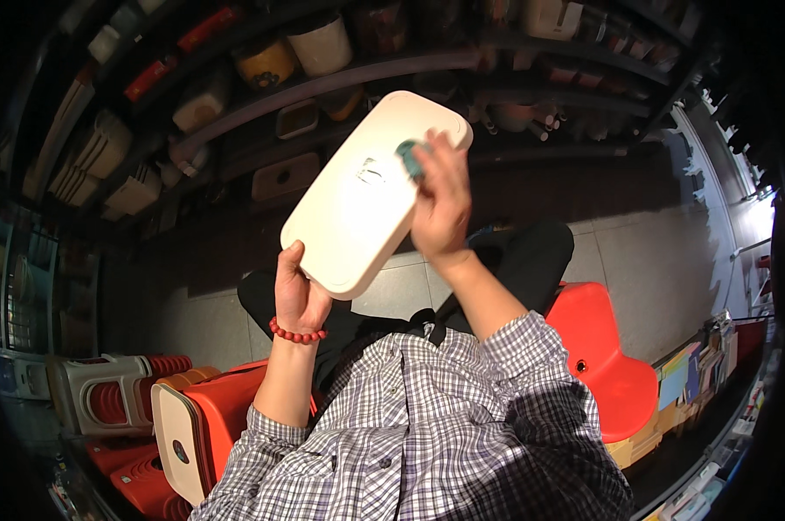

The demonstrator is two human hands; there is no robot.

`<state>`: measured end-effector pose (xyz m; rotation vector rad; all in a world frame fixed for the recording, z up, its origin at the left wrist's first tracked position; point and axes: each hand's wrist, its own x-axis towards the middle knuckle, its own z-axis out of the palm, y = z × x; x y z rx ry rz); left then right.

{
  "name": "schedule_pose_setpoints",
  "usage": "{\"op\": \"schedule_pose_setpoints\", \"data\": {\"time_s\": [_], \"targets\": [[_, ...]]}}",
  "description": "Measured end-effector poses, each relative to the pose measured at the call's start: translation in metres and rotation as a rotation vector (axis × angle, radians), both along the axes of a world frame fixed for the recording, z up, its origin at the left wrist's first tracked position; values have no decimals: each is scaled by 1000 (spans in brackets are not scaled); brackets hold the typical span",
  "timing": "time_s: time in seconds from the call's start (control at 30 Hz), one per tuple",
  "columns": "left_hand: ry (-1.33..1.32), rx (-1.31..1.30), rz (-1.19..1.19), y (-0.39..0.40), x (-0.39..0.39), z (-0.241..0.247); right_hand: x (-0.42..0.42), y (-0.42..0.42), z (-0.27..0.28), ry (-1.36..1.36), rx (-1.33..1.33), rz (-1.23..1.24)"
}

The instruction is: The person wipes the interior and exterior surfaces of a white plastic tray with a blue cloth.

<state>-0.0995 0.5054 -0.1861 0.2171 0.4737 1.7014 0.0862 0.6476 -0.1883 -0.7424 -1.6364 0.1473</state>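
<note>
A cream-white rounded rectangular lid or shallow box (340,215) is tilted in front of me, with a small dark marking near its middle. My left hand (299,290), a red bead bracelet at its wrist, grips the lower left corner, thumb on top. At the upper right, my right hand (443,195) is blurred over the face and edge of the white piece. A crumpled teal thing, perhaps a cloth (410,158), lies under its fingers against the surface. Whatever is on the underside of the white piece is hidden.
Dark shelves (392,71) with containers and tubs stand ahead. A red plastic chair (591,352) is at the right, beside books and papers (692,371). Stacked stools (105,391) and more cream lids (177,443) stand at the left. Grey floor tiles (392,286) show beneath my hands.
</note>
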Motion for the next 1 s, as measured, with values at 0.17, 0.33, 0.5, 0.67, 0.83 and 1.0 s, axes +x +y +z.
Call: {"op": "schedule_pose_setpoints", "data": {"time_s": [0.17, 0.33, 0.5, 0.67, 0.83, 1.0], "targets": [[155, 4, -79, -1, -2, 2, 23, 82, 6, 255, -335, 52], [218, 16, -103, -3, -11, -1, 54, 107, 40, 246, -611, -126], [306, 15, -108, -3, -12, -4, 14, 20, 69, 116, -64, 219], [199, 94, -76, 1, -8, -2, -41, -58, 47, -399, 21, 583], [324, 53, -104, -20, -19, 12, -4, 10, 16, -451, -168, 392], [476, 22, 82, -91, -72, 51, 111, 173, -102, -564, -654, -89]]}}
